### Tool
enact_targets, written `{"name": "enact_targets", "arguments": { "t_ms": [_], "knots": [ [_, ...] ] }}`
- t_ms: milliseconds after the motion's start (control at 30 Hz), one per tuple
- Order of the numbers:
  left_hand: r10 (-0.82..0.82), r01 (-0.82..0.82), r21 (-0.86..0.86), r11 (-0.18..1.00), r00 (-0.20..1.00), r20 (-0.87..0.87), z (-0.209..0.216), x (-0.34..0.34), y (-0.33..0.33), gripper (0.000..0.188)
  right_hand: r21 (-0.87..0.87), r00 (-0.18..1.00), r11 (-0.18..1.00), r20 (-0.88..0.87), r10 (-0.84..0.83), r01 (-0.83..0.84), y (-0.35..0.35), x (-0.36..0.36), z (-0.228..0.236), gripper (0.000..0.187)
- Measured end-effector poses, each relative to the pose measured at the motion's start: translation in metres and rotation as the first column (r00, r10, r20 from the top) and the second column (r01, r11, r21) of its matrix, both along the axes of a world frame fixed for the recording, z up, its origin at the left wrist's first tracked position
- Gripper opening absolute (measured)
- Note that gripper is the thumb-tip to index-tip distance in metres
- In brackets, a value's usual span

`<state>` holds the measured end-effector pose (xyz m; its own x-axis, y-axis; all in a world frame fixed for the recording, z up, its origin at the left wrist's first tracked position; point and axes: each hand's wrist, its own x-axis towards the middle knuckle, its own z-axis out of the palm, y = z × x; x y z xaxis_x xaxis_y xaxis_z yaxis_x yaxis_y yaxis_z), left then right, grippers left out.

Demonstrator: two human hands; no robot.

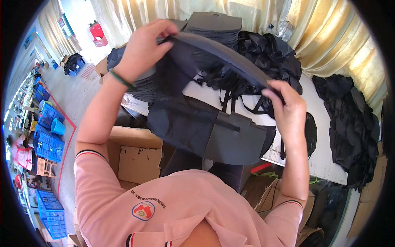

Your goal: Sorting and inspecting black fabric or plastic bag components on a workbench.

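My left hand (149, 48) and my right hand (288, 103) are both raised over the white table (325, 127). Between them stretches a dark grey-black fabric panel (226, 53), its long edge bowed. Each hand pinches one end of that edge, and the rest hangs down, partly blurred. Below it lies a black fabric piece (181, 119) along the table's near edge. On its right part is a flat, dark grey stiff panel (238, 142) with a short black strap.
A stack of dark grey panels (214, 22) and a heap of black strapped pieces (271, 53) stand at the back. More black pieces (349, 127) hang at the right. An open cardboard box (140, 160) is near left; blue crates (49, 144) line the floor beyond.
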<state>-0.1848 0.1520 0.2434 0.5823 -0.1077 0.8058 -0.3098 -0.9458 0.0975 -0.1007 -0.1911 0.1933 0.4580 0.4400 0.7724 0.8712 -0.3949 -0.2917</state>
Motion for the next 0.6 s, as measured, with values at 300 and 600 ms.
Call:
{"name": "enact_targets", "arguments": {
  "t_ms": [300,600],
  "knots": [
    [-0.102,-0.061,-0.135,0.989,0.382,-0.918,-0.076,-0.082,0.06,0.024,-0.234,0.388,0.705,-0.92,0.064,-0.669,-0.105,-0.026,-0.041,0.017],
    [0.129,-0.08,0.12,0.989,0.112,-0.985,-0.173,-0.03,0.086,0.051,-0.52,0.741,0.784,-0.661,-0.119,-0.338,-0.086,0.029,-0.141,0.024]
  ]
}}
